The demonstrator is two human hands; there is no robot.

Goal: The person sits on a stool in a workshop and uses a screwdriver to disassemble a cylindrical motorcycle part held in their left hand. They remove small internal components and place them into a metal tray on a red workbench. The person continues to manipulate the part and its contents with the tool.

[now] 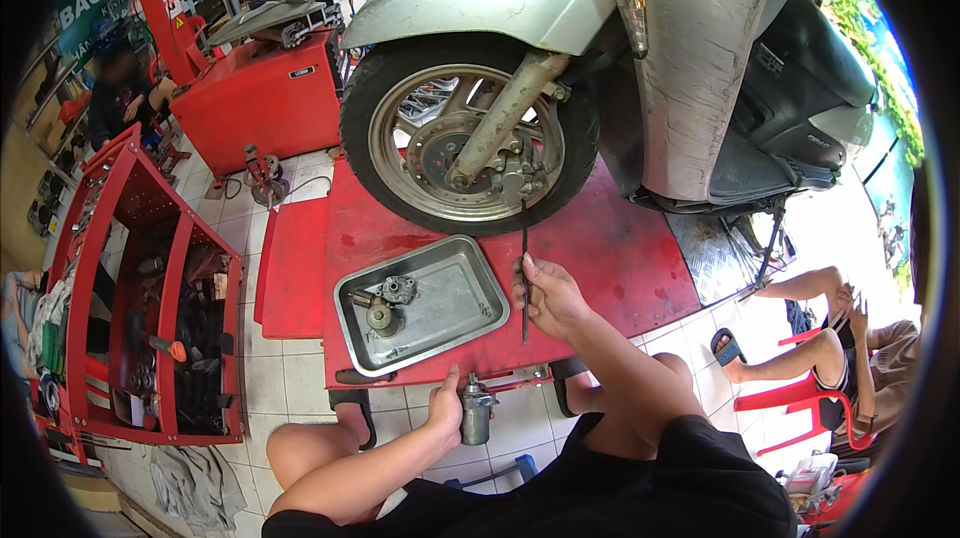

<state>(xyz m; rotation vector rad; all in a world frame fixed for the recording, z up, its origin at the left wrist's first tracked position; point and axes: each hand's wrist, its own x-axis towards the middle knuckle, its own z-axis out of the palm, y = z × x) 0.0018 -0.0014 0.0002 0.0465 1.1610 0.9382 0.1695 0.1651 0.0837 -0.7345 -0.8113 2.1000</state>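
Note:
My left hand (446,404) is closed around a small cylindrical metal motor (476,420), held upright just past the near edge of the red platform. Higher and to the right, my right hand (552,300) grips a long thin dark rod-like tool (525,238). The tool stands roughly upright, its upper end near the scooter's brake caliper; I cannot tell whether they touch. Between my hands and the front wheel (382,178), a metal tray (455,293) lies on the platform. Greasy metal parts (384,316) sit in the tray's left half.
The silver scooter (690,68) stands on the red platform (620,278). A dark-handled tool (364,376) lies at its near edge. Left stands a red tool rack (170,308); behind it, a red machine (260,103). One person sits at right by a red chair (800,398), another at far left.

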